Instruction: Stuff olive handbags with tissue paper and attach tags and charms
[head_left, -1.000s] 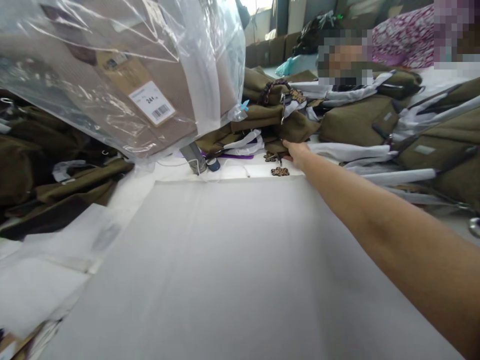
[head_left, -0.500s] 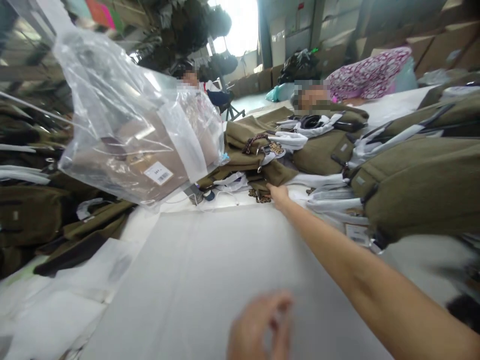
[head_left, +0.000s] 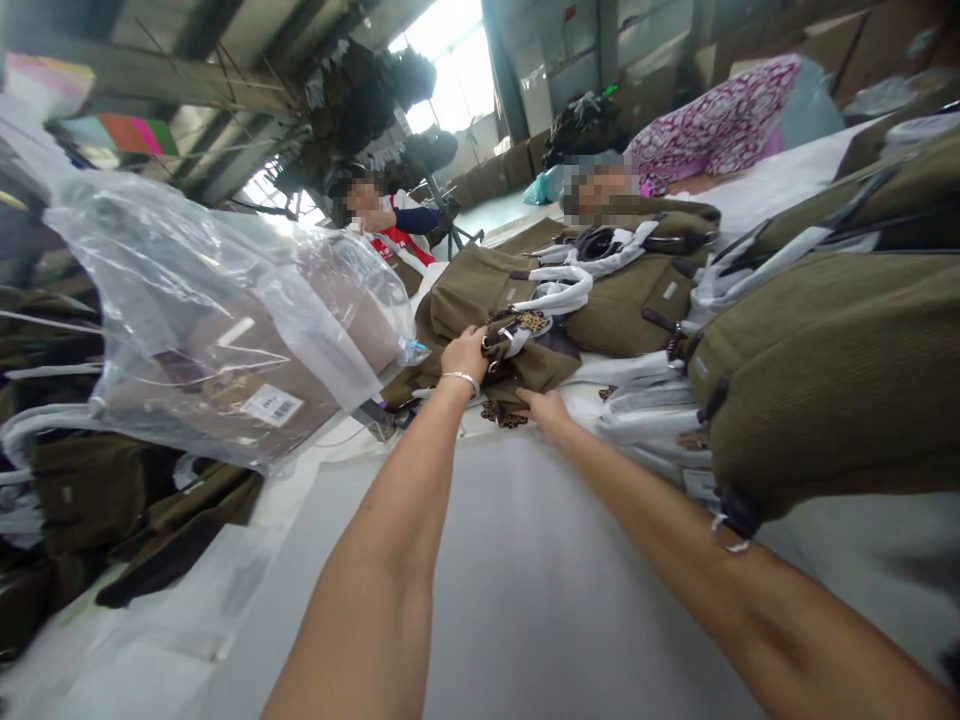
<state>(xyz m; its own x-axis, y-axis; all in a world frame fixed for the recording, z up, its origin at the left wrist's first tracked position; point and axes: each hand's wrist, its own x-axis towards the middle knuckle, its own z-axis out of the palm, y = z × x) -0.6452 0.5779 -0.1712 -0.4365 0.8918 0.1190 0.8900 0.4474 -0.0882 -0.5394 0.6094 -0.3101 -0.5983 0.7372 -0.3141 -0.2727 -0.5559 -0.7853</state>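
An olive-green fabric handbag [head_left: 544, 368] lies on its side at the far end of the white table, with a leopard-print tag [head_left: 531, 321] and metal clips on it. My left hand [head_left: 466, 356], a bracelet at its wrist, closes on the bag's strap side near the clips; its fingertips are partly hidden. Low on the same bag, my right hand [head_left: 544, 412] pinches the edge between thumb and fingers. Beside that hand hangs another leopard-print piece [head_left: 504, 414]. White-wrapped handles [head_left: 559, 285] lie just behind the bag.
A clear plastic bag [head_left: 247, 340] holding a beige handbag hangs at left. Large olive bags [head_left: 832, 380] crowd the right side, and more [head_left: 90, 480] lie at left. A grey-white sheet [head_left: 525, 560] covers the near table. Two people are beyond the table.
My left hand has gone from low over the near sheet forward to the bag and closed on it. My right hand stays at the bag's edge. The view has shifted slightly.
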